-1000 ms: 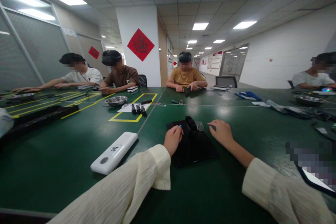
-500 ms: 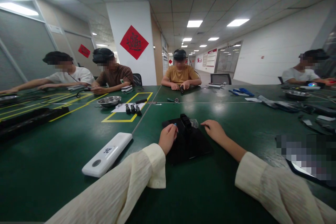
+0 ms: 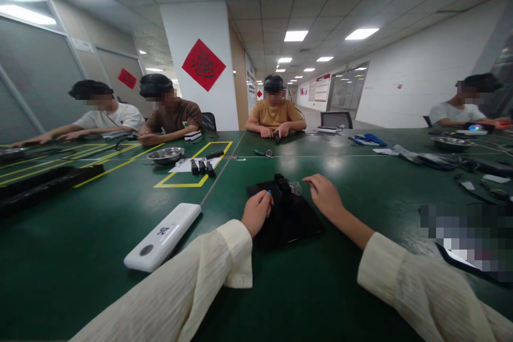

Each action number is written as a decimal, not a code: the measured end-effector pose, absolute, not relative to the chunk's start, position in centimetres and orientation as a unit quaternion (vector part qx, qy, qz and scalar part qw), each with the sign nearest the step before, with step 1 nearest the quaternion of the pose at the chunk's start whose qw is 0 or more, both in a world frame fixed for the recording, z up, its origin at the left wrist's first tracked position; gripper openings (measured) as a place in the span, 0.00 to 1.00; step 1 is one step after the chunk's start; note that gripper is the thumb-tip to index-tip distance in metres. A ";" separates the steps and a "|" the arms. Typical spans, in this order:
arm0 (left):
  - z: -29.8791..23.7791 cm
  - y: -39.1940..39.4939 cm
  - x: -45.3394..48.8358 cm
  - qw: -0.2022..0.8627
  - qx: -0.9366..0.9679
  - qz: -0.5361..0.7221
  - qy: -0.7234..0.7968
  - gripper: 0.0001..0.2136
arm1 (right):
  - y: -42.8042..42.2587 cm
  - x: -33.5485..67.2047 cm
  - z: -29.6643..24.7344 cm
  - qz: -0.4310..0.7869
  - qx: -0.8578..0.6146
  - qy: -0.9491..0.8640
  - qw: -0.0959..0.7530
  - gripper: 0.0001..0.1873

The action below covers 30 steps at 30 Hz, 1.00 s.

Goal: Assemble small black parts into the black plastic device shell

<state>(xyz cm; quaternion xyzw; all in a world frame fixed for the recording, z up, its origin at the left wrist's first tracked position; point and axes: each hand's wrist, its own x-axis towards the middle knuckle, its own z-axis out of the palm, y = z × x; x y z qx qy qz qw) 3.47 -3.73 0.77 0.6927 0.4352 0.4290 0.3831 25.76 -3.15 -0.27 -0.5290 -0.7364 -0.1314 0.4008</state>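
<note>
My left hand [image 3: 256, 214] is closed in a pinch over the left side of a flat black plate [image 3: 301, 223]. A small blue-tipped thing [image 3: 270, 192] shows at its fingertips, too small to name. On the plate stands a black block-like part [image 3: 282, 186], and beside it lies a small clear plastic bag [image 3: 296, 188]. My right hand [image 3: 324, 196] hovers just right of the bag, fingers stretched out toward it and holding nothing visible. I cannot tell whether a fingertip touches the bag.
A white power bank [image 3: 163, 236] marked 26 lies left of my left forearm. Farther off are a metal bowl [image 3: 166, 155], several black parts [image 3: 202, 166] on paper, and green-handled pliers [image 3: 262, 153]. A phone-like device [image 3: 465, 256] lies right. Several people sit around the green table [image 3: 224, 310].
My right hand has shifted slightly left, closer to the clear bag. My left hand keeps its pinch and has barely moved. The black plate stays in place.
</note>
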 end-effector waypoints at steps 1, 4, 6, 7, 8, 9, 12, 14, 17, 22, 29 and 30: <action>0.8 -3.9 3.4 0.372 0.706 0.416 0.436 0.15 | -3.4 25.6 0.1 -0.146 -0.514 -0.734 0.419 0.16; 1.0 -4.4 3.4 0.317 0.760 0.378 0.423 0.16 | -4.3 25.0 1.2 -0.192 -0.454 -0.730 0.473 0.16; 1.2 -4.9 3.4 0.284 0.792 0.364 0.399 0.15 | -5.0 24.6 1.7 -0.223 -0.404 -0.739 0.490 0.17; 1.2 -5.1 3.4 0.279 0.801 0.361 0.388 0.14 | -5.4 24.3 1.9 -0.234 -0.378 -0.750 0.489 0.19; 1.3 -5.3 3.5 0.281 0.804 0.361 0.380 0.13 | -5.8 23.9 2.0 -0.239 -0.353 -0.764 0.484 0.21; 1.3 -5.4 3.5 0.289 0.803 0.363 0.374 0.13 | -6.2 23.5 2.0 -0.238 -0.332 -0.778 0.477 0.23; 1.3 -5.7 3.6 0.305 0.789 0.378 0.375 0.14 | -6.9 22.1 1.7 -0.201 -0.289 -0.811 0.467 0.26; 1.3 -5.7 3.6 0.296 0.785 0.388 0.382 0.15 | -7.2 21.2 1.3 -0.168 -0.281 -0.820 0.470 0.26; 1.5 -5.8 3.5 0.254 0.810 0.364 0.383 0.14 | -7.3 20.2 0.8 -0.137 -0.266 -0.841 0.452 0.26; 2.0 -6.2 3.4 0.146 0.855 0.317 0.383 0.12 | -7.4 19.9 0.7 -0.149 -0.217 -0.873 0.411 0.27; 1.9 -6.2 3.4 0.074 0.862 0.255 0.432 0.14 | -7.8 19.9 0.9 -0.153 -0.248 -0.864 0.410 0.25; 1.8 -6.1 3.4 0.075 0.861 0.255 0.433 0.14 | -7.8 19.9 0.8 -0.155 -0.255 -0.862 0.410 0.25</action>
